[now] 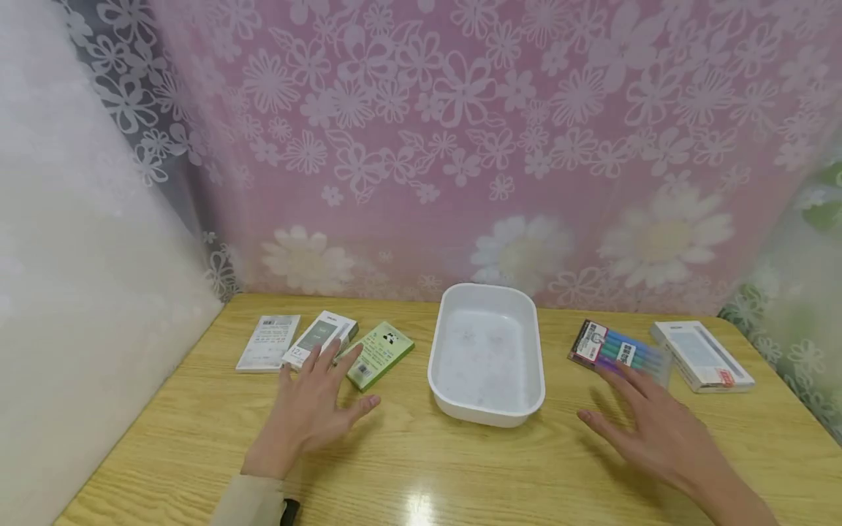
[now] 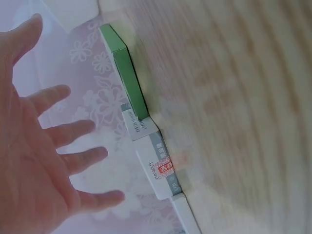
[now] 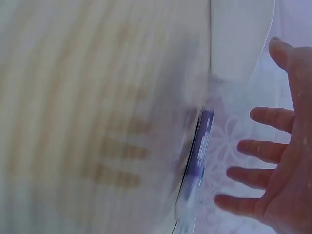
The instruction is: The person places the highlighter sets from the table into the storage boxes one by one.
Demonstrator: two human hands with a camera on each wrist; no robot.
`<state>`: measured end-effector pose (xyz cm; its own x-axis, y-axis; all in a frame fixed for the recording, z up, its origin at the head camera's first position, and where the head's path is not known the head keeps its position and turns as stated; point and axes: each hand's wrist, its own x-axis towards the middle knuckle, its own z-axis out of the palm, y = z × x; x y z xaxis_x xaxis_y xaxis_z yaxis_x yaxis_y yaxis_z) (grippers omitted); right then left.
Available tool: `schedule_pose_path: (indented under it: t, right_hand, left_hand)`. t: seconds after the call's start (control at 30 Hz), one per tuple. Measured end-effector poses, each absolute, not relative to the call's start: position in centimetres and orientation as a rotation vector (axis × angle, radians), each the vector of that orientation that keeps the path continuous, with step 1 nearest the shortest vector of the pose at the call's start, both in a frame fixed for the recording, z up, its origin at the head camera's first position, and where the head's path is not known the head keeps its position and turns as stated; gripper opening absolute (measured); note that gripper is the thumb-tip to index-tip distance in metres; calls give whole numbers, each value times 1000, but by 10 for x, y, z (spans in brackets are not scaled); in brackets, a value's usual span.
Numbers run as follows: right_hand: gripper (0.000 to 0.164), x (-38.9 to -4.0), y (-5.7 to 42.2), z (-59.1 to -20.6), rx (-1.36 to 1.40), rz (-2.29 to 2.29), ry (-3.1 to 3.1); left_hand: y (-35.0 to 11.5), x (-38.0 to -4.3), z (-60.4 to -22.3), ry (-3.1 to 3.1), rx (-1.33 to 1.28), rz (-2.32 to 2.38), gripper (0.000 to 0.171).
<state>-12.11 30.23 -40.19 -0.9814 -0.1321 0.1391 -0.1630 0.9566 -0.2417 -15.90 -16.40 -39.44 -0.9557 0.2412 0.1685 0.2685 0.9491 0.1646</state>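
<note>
My left hand is spread, fingers extended, with its fingertips over the near edge of a white and grey box marked "12". Beside its index finger lies a green box with a panda picture. The left wrist view shows the palm with nothing in it, apart from the green box. On the other side, my right hand reaches with loose, straight fingers toward a clear pack of coloured pens, overlapping its near edge. Its palm holds nothing in the right wrist view, where a purple pen shows in the pack.
Between the hands stands a white plastic basin on the wooden table. A flat white packet lies at far left, and a white box with a red sticker at far right. A pink flowered curtain hangs behind.
</note>
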Motion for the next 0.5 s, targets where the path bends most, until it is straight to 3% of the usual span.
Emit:
schedule_pose_path:
  t: [0.27, 0.5]
  right_hand:
    - [60, -136, 277, -392, 351, 552, -2884]
    - [52, -154, 264, -389, 408, 777, -2901]
  left_hand:
    - [-161, -179, -395, -2971, -498, -371, 74]
    - [-154, -199, -396, -3023, -570, -423, 72]
